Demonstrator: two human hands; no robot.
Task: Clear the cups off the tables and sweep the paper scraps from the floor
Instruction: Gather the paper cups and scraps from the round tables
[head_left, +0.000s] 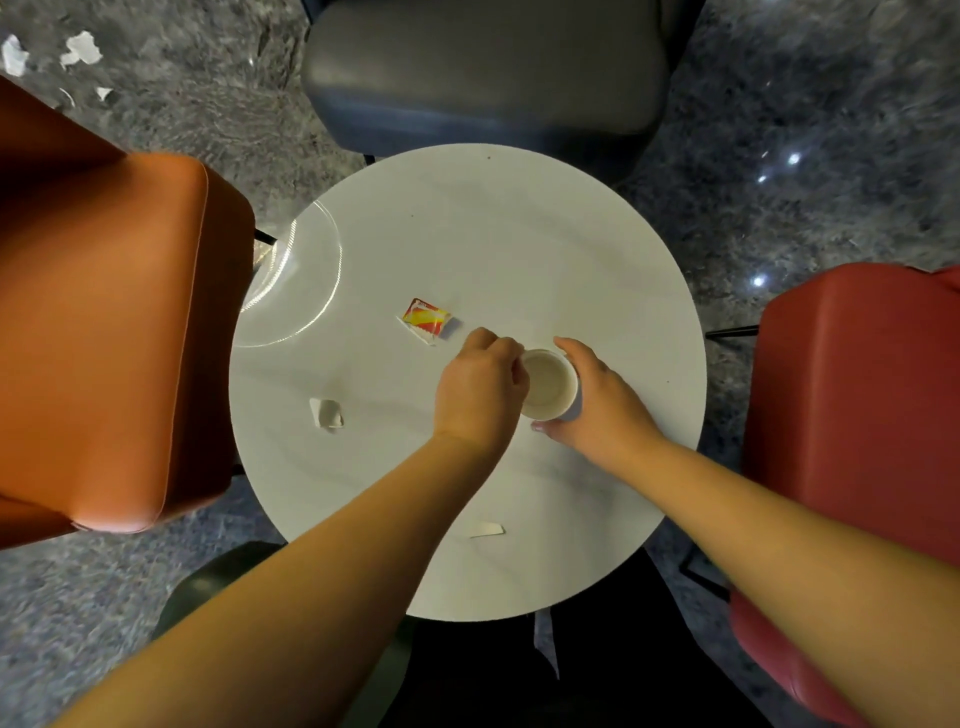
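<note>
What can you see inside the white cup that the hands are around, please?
The white cup looks empty: only its pale inner wall and bottom show. The left hand covers its left rim, and the right hand curls round its right side, so the outer wall is hidden.

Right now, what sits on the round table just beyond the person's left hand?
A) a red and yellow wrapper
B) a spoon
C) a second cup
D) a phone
A: a red and yellow wrapper lies on the table just past the left hand, which is at the cup.
</note>
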